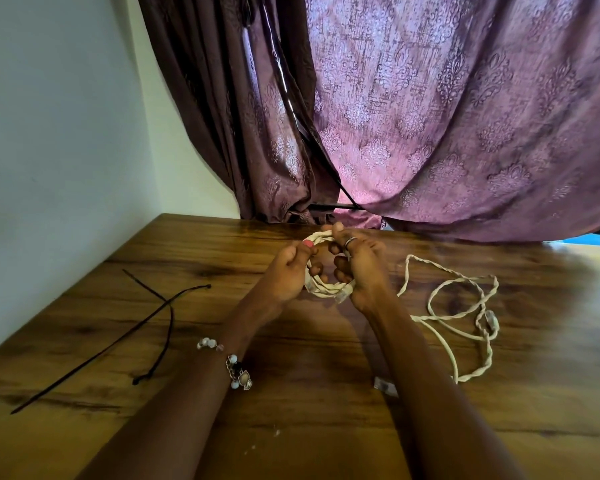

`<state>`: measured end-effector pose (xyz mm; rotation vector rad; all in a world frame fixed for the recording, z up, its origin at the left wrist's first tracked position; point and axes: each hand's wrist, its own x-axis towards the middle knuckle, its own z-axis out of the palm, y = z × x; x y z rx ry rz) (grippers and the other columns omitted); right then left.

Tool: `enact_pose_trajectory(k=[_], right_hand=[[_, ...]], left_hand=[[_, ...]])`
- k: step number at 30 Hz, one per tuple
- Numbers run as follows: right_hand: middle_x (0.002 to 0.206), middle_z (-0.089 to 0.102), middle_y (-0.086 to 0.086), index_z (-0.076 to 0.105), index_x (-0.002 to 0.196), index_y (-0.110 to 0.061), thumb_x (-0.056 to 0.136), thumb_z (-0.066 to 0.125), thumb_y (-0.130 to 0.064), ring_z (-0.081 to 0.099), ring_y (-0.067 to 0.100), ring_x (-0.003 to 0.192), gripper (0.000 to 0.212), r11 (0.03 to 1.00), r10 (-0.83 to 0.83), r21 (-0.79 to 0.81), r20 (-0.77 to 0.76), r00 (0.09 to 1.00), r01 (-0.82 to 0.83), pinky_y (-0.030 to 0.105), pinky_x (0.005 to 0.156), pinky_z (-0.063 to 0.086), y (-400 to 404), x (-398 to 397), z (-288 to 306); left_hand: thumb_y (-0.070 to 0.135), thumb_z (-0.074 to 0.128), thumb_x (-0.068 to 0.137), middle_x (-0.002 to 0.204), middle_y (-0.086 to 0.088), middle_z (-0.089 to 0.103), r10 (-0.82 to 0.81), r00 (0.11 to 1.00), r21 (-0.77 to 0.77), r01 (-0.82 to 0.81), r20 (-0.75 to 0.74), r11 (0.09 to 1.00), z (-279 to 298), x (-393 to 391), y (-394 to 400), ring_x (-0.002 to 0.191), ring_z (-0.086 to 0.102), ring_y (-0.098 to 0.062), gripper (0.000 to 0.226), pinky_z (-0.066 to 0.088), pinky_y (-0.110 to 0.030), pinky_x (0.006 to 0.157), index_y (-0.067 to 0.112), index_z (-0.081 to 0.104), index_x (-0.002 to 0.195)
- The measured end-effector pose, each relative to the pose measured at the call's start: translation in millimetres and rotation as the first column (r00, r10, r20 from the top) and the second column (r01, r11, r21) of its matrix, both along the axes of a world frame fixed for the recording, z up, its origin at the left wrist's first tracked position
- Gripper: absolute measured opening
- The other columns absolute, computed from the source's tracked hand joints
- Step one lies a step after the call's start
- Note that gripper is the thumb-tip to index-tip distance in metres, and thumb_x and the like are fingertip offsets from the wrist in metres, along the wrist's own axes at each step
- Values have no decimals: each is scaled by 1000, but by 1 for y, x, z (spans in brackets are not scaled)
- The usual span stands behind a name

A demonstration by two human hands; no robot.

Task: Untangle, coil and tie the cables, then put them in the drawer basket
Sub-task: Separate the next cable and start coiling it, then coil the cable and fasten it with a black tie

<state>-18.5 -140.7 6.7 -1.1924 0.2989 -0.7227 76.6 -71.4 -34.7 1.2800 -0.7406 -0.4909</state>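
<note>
Saw both hands gripping white cable coil (328,289): left hand (286,273), right hand (362,268). Loose cable (465,306) right of hands, black ties (146,317) left, on bench (291,427).

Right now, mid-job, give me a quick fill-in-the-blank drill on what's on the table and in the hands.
1. Both hands, left hand and right hand, grip a small white ____ of cable.
2. The loose cable lies on the table to the ____ of the hands.
3. The two zip ties left of the hands are ____ in colour.
4. The bracelet is on the ____ wrist.

Missing words: coil; right; black; left
</note>
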Motion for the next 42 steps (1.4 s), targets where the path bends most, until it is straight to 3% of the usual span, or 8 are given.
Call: enact_pose_trajectory(k=[9,13,19,24,28,33,36,42], right_hand=[[62,50,13,59,107,16,95,52,-2,38,2,26,22,997,-12,-81,-21,1000,10,9,30,27,3,-4,4],[46,53,1,62,91,13,94,55,-3,42,1,27,18,981,-22,-195,-49,999,12,11,30,28,5,0,-1],[35,45,-11,57,75,3,97,51,-8,39,-1,27,25,945,-58,-326,-72,996,31,10,31,28,11,10,-7],[41,53,-6,61,88,14,95,52,-3,42,0,27,21,954,-68,-294,-27,997,58,10,30,30,13,11,-10],[47,58,0,63,91,14,95,53,-3,44,-2,28,20,959,-77,-276,-47,996,62,9,31,30,15,15,-13],[45,57,-4,62,98,15,94,54,-3,44,-1,28,21,976,-78,-207,-45,996,67,10,30,31,16,16,-14],[42,56,-7,62,98,16,94,55,-3,43,-2,28,21,974,-77,-216,-39,996,67,9,32,31,17,16,-17],[47,60,-8,62,89,19,92,57,-3,48,-2,35,23,965,-79,-252,-42,996,66,8,37,34,15,23,-31]], left_hand=[[22,42,100,77,-11,71,-210,963,-57,203,-171,977,12,4,16,61,69,-17,28,56,-26,53,4,62,105],[19,50,97,89,-9,71,-33,983,76,19,183,997,5,9,17,75,68,-12,19,55,-26,69,11,62,109],[18,41,100,86,-2,62,187,743,142,-355,642,924,-2,14,12,70,55,-9,23,35,-18,55,3,58,109],[21,46,100,73,-2,61,67,892,186,-166,447,968,0,19,21,66,56,-11,17,45,-28,64,18,61,92],[41,51,94,105,-4,70,73,929,238,-168,362,957,3,29,38,95,65,-18,26,52,-41,88,24,65,109],[25,62,91,104,-7,69,269,526,330,-779,807,533,19,59,91,98,64,-23,23,48,-34,84,14,69,109],[31,70,83,101,-13,68,46,525,496,-826,850,266,20,69,119,99,63,-30,24,49,-38,82,12,69,97],[19,61,88,96,-11,69,-12,443,432,-867,896,247,-4,75,127,88,65,-27,11,54,-37,75,14,70,90]])
